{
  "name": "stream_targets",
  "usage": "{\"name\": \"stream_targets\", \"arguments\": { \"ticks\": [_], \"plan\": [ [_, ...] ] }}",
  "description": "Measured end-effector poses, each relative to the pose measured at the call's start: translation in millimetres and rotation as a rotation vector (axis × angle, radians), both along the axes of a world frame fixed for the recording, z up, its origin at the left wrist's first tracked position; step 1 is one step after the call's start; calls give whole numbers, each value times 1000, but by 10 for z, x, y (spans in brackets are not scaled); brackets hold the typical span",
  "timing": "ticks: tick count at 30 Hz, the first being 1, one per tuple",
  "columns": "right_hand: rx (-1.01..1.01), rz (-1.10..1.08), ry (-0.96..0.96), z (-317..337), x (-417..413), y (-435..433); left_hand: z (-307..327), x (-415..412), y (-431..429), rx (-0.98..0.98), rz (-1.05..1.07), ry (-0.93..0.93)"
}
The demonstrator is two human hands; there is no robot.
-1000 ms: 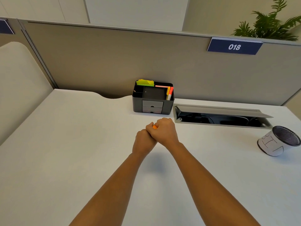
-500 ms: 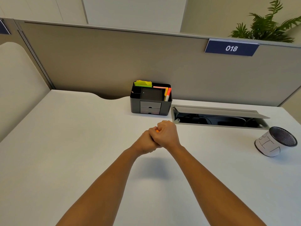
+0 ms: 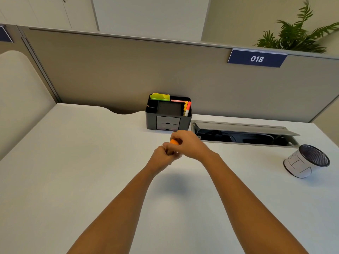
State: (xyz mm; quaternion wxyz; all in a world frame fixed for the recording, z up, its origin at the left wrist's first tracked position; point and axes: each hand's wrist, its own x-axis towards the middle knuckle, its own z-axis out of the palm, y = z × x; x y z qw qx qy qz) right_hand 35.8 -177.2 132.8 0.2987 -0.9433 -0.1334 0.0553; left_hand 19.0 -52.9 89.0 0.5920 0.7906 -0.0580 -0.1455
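Both hands meet above the middle of the white desk point(image 3: 73, 171). My right hand point(image 3: 190, 145) grips the orange end of a small marker-like object point(image 3: 174, 142); only that orange cap shows. My left hand point(image 3: 163, 158) is curled around the lower part of the same object, which its fingers hide. Just beyond the hands stands a black desk organiser point(image 3: 168, 112) with two small drawers, yellow-green sticky notes and an orange marker in its right slot.
An open grey cable tray point(image 3: 244, 133) is set into the desk right of the organiser. A mesh pen cup point(image 3: 306, 162) lies tipped over at the far right. A beige partition point(image 3: 128, 74) with a blue "018" sign point(image 3: 256, 58) closes the back.
The clasped hands have drawn slightly apart, and more of the orange cap now shows under the right hand. The view has shifted a little.
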Motion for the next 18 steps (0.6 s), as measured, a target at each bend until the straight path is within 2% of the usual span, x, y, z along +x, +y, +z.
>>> {"name": "stream_targets", "arguments": {
  "ticks": [6,13,15,18],
  "plan": [
    [308,41,138,213,38,-119,24,48,68,-20,73,0],
    [764,-185,217,17,50,-212,83,24,87,-113,143,-81],
    [804,-238,205,-85,29,-198,107,23,67,-136,160,-76],
    [727,-325,160,-211,10,-155,150,25,9,-156,163,-53]
  ]
}}
